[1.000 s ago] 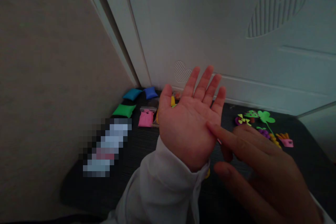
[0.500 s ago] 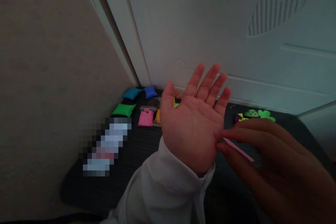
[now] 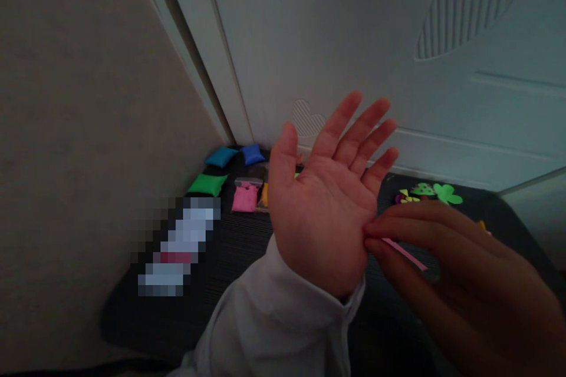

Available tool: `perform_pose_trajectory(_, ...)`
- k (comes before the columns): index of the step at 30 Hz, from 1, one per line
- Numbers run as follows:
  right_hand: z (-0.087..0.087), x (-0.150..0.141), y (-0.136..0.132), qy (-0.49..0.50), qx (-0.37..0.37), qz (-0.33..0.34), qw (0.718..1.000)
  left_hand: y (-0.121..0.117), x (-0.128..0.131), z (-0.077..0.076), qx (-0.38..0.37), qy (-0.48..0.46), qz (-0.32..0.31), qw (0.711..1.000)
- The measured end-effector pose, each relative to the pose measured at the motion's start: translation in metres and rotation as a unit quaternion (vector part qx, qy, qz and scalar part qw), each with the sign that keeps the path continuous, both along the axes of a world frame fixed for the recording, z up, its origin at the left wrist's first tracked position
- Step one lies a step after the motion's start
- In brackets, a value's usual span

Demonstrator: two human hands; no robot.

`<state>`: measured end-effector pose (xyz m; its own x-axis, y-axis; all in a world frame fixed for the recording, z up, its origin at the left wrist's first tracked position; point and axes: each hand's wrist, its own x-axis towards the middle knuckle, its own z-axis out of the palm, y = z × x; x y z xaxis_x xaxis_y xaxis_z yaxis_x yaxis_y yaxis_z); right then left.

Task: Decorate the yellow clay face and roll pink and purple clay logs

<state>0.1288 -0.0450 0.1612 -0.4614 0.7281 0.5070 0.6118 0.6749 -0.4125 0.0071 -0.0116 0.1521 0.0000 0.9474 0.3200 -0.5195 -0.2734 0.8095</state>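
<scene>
The left hand [image 3: 325, 224] is spread open, palm empty. The right hand [image 3: 477, 268] nearly pinches beside its edge; I cannot tell if something is held. The pink strip [image 3: 407, 256], toward the table's [image 3: 234, 265] right edge, seems light, thin; better grip its middle.

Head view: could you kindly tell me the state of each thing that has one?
Left hand: open, fingers spread, palm facing the camera.
Right hand: thumb and fingertip nearly together beside the palm's edge.
Pink strip: straight, partly hidden.
Green packet: plump.
Blue packet: plump.
Pink-filled bag: lying down; whether sealed, unclear.
Green clover: leaves spread.
</scene>
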Motion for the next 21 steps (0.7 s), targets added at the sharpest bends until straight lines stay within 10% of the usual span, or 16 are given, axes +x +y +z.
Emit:
perform_pose_trajectory(9, 0.001, 0.005, 0.0, 0.025, -0.048, 0.02, 0.998, -0.005, 0.001, 0.003, 0.0, -0.013, -0.015, 1.0)
perform_pose_trajectory(17, 0.008, 0.011, -0.004, 0.068, -0.141, 0.211, 0.965, 0.0, -0.001, -0.003, 0.003, 0.065, 0.038, 0.997)
perform_pose_trajectory(21, 0.006, 0.011, -0.003, 0.114, -0.176, 0.103, 0.972, 0.002, -0.002, -0.008, 0.002, 0.074, 0.059, 0.996)
